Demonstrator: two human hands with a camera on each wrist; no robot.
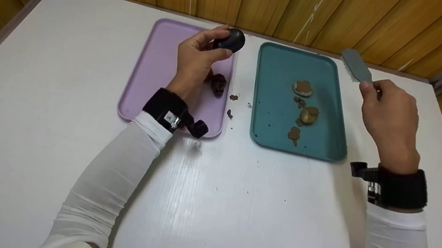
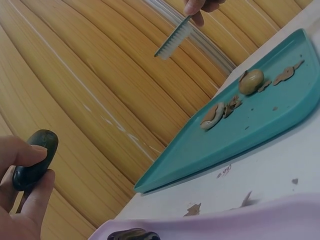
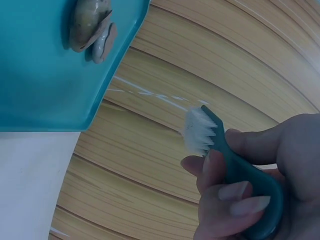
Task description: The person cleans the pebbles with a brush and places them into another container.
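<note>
My left hand holds a dark smooth stone in its fingertips above the lilac tray; the same stone shows pinched between thumb and fingers in the left wrist view. Another dark stone lies on the lilac tray under that hand. My right hand grips a teal brush with white bristles, raised to the right of the teal tray. On the teal tray lie two muddy stones and brown clumps.
Brown crumbs lie on the white table between the trays. A wooden panel wall runs along the far edge and both sides. Black wrist cameras sit on both forearms.
</note>
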